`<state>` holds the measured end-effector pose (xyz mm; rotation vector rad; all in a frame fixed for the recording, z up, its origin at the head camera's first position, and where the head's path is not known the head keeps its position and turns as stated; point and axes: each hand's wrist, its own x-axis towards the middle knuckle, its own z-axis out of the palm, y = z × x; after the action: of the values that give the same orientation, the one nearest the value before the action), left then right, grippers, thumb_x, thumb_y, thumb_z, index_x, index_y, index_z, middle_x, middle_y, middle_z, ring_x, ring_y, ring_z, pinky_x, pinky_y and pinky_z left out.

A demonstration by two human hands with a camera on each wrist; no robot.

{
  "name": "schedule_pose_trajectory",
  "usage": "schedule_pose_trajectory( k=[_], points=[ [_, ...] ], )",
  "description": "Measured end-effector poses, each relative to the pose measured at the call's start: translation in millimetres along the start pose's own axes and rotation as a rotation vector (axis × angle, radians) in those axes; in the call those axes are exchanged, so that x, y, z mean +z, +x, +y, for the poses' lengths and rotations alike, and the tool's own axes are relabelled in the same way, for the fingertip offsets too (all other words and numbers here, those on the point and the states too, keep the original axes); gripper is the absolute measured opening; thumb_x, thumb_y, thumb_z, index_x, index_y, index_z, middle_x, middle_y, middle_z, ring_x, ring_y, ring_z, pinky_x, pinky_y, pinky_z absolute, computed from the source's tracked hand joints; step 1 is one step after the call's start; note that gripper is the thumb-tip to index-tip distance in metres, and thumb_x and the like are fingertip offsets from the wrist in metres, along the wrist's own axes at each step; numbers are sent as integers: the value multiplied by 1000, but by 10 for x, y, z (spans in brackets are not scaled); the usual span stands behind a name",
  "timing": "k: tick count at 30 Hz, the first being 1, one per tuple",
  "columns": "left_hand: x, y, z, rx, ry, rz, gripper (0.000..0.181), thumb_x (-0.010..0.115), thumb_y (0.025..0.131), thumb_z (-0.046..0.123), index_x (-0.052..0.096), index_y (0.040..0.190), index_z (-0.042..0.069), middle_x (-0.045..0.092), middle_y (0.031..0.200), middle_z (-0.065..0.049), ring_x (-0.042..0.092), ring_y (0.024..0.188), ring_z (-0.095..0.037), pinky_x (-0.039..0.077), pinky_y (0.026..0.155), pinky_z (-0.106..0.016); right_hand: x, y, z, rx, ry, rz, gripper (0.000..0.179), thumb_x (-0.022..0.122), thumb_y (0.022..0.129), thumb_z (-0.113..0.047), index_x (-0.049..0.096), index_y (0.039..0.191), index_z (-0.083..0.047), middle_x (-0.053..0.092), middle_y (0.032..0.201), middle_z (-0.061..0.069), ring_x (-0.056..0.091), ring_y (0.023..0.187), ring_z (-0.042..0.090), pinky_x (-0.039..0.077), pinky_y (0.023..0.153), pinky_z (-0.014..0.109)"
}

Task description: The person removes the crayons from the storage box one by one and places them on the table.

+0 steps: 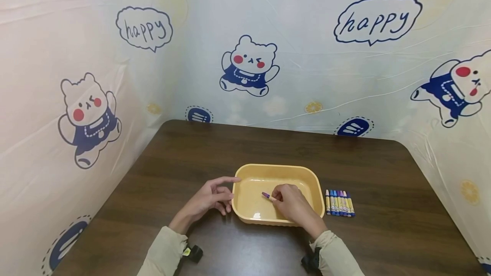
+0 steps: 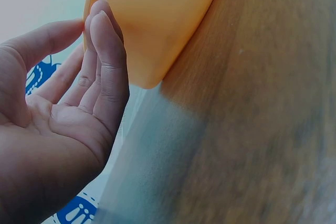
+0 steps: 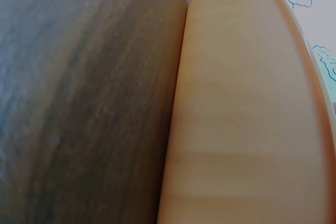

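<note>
A yellow plastic basin [image 1: 253,215] stands on the brown table. Inside it, my right hand [image 1: 293,203] pinches a purple-tipped crayon [image 1: 266,195] between thumb and fingers, its tip pointing left. My left hand [image 1: 209,199] is at the basin's left end, index finger reaching over the rim and thumb touching the edge. In the left wrist view, that hand's fingers [image 2: 107,72] lie fairly straight against the outer wall. The right wrist view shows mostly the basin's outer side [image 3: 247,103]; the right hand and crayon are hidden there.
To the right of the basin, several crayons [image 1: 339,203] in yellow wrappers lie side by side in a row. The brown wooden table [image 1: 199,152] runs back to a printed curtain [image 1: 307,71] with bears on it, which encloses the back and sides.
</note>
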<state>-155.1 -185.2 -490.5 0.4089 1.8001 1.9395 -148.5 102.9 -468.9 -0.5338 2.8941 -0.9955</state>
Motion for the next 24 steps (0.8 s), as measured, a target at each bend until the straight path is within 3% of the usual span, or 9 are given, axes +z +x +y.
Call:
schedule_pose_trajectory(
  k=[8, 24],
  points=[
    [-17, -1, 5, -16, 17, 13, 53, 64, 96, 6, 46, 146, 4, 69, 83, -13, 66, 65, -23, 59, 57, -33, -4, 15, -8, -6, 18, 23, 8, 78, 81, -1, 74, 84, -7, 64, 72, -4, 53, 66, 10, 48, 60, 25],
    [-13, 7, -7, -1, 6, 0, 53, 62, 96, 2, 44, 146, 1, 68, 83, -15, 66, 64, -23, 59, 55, -33, -47, 21, -4, -41, 68, 98, 5, 73, 86, -2, 76, 85, -7, 67, 71, -5, 53, 64, 7, 46, 59, 24]
  ],
)
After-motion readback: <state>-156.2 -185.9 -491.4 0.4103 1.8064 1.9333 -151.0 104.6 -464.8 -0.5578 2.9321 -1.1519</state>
